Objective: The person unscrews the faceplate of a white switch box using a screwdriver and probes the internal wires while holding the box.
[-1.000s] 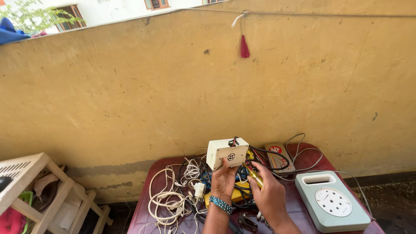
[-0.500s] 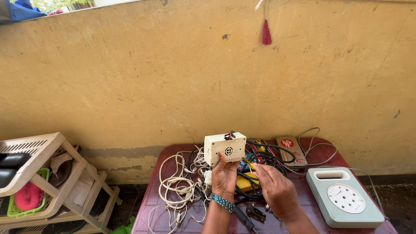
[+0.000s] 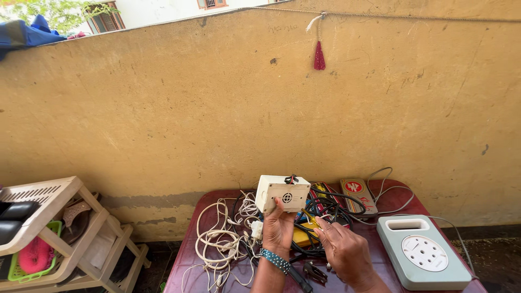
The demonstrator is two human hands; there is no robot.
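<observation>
The left hand [image 3: 278, 230] holds up a small white box [image 3: 283, 193] above the maroon worktop [image 3: 187, 259]. The right hand [image 3: 347, 250] reaches into tangled black wires [image 3: 325, 209] just beside it. White cables [image 3: 217, 241] lie left, a pale green socket box [image 3: 423, 258] right.

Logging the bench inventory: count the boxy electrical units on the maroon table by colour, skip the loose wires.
White: 1, the white box held up in the left hand
Pale green: 1, the socket box at the table's right end
Red and tan: 1, the flat unit at the back
Total: 3
The right hand is over the wire tangle.
</observation>
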